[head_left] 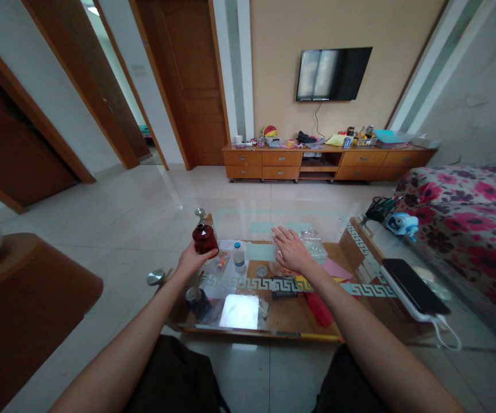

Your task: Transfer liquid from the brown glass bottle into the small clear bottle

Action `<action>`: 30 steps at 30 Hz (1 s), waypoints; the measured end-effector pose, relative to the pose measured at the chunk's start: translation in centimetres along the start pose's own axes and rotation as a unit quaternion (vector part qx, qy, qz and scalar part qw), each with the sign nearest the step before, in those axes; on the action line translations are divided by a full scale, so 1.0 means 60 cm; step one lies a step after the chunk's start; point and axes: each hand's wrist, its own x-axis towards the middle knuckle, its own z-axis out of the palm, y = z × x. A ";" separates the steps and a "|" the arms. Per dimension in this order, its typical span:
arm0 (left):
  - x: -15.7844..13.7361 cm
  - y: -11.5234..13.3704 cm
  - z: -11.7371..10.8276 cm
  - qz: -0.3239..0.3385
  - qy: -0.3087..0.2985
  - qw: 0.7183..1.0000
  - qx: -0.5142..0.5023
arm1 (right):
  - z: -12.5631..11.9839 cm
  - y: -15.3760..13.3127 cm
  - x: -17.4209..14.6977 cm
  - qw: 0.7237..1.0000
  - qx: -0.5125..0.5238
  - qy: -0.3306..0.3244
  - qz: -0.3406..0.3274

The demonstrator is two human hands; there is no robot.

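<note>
The squat dark-red glass bottle [205,238] sits in the left hand [193,259], fingers wrapped round it, above the glass-topped wooden desk [282,318]. Right of the bottle, the right hand [290,249] lies flat, fingers spread. No label legible.

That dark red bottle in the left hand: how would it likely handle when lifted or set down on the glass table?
The dark red bottle looks like glossy glass, so probably rigid, fairly heavy for its size and breakable against the glass table. Its squat, wide body suggests it stands steadily; on its side it might roll. The left hand wraps its lower part; the smooth surface could be slippery.
</note>
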 end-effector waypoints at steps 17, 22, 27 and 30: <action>0.001 0.000 -0.001 -0.003 0.000 1.000 0.000 | 0.017 0.006 -0.009 0.994 0.027 -0.102 0.016; 0.000 0.005 -0.001 -0.010 -0.003 1.000 0.004 | 0.012 0.007 -0.010 0.994 0.047 -0.092 0.026; -0.005 0.013 -0.003 -0.012 -0.006 1.000 0.004 | -0.004 0.010 -0.008 0.997 0.065 -0.052 0.006; -0.007 0.018 -0.004 -0.013 -0.006 1.000 0.000 | -0.018 0.015 -0.008 0.997 0.066 -0.031 0.000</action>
